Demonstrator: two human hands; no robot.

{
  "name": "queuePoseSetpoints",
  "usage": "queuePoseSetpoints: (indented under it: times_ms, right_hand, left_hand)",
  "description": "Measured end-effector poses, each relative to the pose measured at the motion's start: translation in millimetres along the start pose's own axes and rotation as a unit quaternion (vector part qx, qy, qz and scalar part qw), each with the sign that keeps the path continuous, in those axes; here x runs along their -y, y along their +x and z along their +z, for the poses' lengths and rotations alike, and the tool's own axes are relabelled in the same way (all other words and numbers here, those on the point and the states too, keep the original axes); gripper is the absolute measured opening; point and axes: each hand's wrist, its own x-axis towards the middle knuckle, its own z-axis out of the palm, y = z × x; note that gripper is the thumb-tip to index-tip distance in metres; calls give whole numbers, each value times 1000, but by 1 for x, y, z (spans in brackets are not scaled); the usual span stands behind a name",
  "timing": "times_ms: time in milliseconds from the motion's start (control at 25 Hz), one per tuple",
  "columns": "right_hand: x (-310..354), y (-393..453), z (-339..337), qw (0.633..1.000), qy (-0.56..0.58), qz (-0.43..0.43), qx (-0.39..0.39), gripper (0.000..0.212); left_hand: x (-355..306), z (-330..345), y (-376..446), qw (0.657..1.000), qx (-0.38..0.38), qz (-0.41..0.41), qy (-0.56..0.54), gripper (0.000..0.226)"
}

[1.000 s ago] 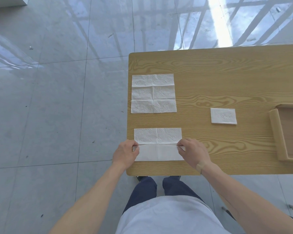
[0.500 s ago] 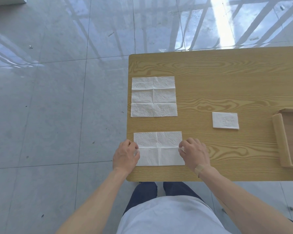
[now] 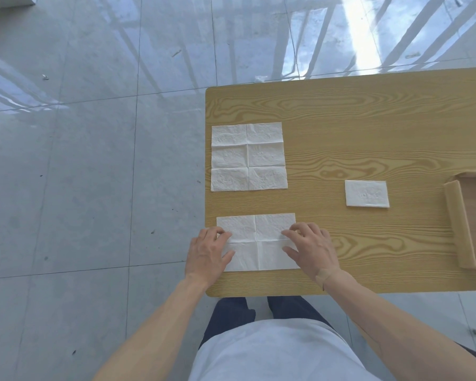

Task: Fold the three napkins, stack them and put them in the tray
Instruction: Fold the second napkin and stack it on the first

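Observation:
Three white napkins lie on the wooden table (image 3: 368, 111). One unfolded napkin (image 3: 249, 156) is spread flat at the far left. A small folded napkin (image 3: 366, 193) rests right of centre. The near napkin (image 3: 259, 243) lies by the front left edge, its near part turned over itself, with the flap edge running across its middle. My left hand (image 3: 208, 251) pinches the flap's left end and my right hand (image 3: 311, 247) pinches its right end. The wooden tray (image 3: 454, 215) sits at the right edge of the view, partly cut off and empty as far as it shows.
The table's left and front edges are close to the near napkin. Grey tiled floor (image 3: 94, 160) lies beyond the left edge. My legs and white shirt fill the bottom of the view. Bare tabletop stretches between the napkins and the tray.
Both hands have carried the near napkin's front edge away from me, over the napkin, so the flap now covers more of it. The other napkins and the tray have not moved.

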Motion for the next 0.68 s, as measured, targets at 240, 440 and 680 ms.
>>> queuePoseSetpoints:
  times_ms: [240,440,680]
  right_hand:
    - [2,4,2,1000,-8,10,4,23]
    - [3,7,2,1000,3,12,14,14]
    - [5,10,0,999,16,17,26,5]
  left_hand:
    - [-7,-2,7,1000,0,3,28,22]
    - [-7,-1,9,1000,4,7,25,13]
    - [-10,-3,16,999,11,-34,-9,17]
